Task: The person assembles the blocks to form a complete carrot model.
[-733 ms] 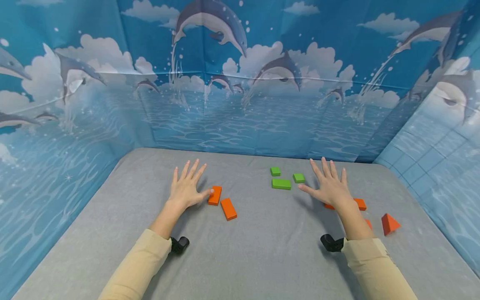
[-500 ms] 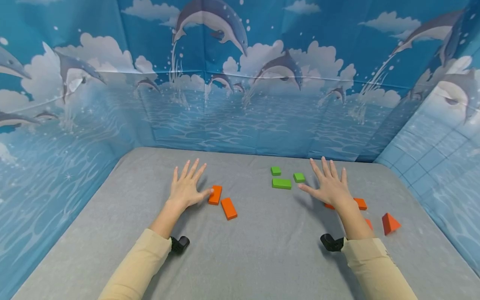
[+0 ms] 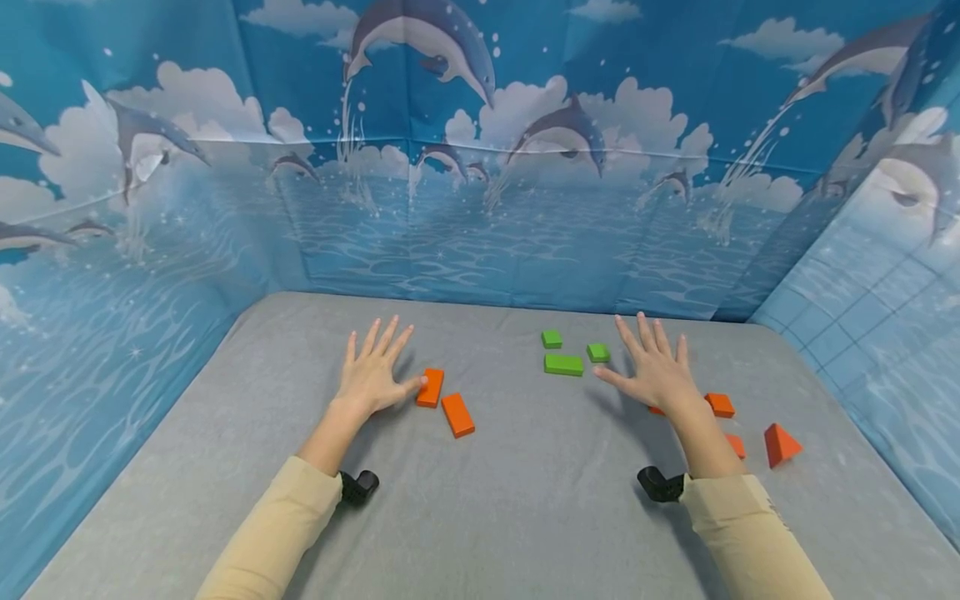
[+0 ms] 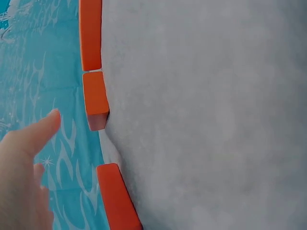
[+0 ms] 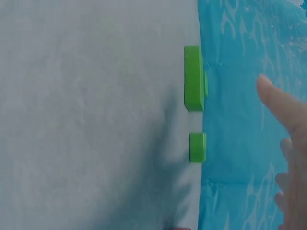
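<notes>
My left hand (image 3: 371,379) hovers with spread, straight fingers at the left of the grey cloth. Its thumb overlaps an orange block (image 3: 431,388) in the head view, and a second orange block (image 3: 458,415) lies just to the right. In the left wrist view, several orange blocks, one of them a long orange block (image 4: 91,36), line the cloth's edge beyond the thumb. My right hand (image 3: 658,377), fingers spread too, is above the cloth near a small green block (image 3: 598,352). Its forearm partly hides orange blocks beneath it. Neither hand holds anything.
A longer green block (image 3: 563,365) and another small green block (image 3: 552,339) lie at the back centre. On the right are an orange triangular block (image 3: 781,446) and an orange block (image 3: 721,406). Blue dolphin-print curtains (image 3: 450,242) surround the grey cloth (image 3: 510,500).
The right hand has drifted slightly to the left, uncovering a bit more of the orange blocks by its forearm. The left hand stays nearly still, and no block has been moved.
</notes>
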A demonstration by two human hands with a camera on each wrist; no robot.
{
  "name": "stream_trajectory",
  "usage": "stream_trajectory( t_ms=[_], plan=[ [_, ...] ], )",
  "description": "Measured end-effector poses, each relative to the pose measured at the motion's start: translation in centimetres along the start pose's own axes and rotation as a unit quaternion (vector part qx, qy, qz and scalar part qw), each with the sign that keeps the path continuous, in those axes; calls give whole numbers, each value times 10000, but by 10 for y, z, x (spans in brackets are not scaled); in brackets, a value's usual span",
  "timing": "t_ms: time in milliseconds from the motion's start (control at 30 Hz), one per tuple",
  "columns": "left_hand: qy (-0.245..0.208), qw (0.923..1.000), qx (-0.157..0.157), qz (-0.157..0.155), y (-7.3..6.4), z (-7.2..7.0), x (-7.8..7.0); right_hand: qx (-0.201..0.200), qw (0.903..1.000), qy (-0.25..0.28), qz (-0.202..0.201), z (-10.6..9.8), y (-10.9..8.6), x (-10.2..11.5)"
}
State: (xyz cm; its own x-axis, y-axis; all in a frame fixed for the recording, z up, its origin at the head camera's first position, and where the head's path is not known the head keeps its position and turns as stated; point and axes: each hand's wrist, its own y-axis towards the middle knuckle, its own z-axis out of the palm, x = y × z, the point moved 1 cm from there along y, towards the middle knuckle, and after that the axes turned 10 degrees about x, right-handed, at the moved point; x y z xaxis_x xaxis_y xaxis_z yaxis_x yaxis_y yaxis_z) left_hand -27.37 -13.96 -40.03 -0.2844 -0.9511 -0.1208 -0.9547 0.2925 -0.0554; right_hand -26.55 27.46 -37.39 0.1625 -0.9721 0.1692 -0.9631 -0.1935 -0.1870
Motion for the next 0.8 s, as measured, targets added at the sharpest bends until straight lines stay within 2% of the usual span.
stream_trajectory(
  t_ms=[67,167,267,333,533,800],
  plan=[
    [-156,9997,-58,193,0,0,1,-60,9997,146,-164,2,2,3],
    [-504,9964,-145,670,0,2,4,-200,9968,506,-589,7,7,12],
    [-946,9887,-115,1158,0,5,7,-323,9885,937,-1139,13,12,27],
    [-1197,9834,-43,1364,1,8,10,-354,9797,1253,-1524,18,16,38],
    [-1641,9734,212,1583,3,15,15,-63,9471,2053,-2468,35,26,74],
    [-1589,9726,367,1657,5,20,14,626,9140,2463,-3163,54,37,117]
  ],
)
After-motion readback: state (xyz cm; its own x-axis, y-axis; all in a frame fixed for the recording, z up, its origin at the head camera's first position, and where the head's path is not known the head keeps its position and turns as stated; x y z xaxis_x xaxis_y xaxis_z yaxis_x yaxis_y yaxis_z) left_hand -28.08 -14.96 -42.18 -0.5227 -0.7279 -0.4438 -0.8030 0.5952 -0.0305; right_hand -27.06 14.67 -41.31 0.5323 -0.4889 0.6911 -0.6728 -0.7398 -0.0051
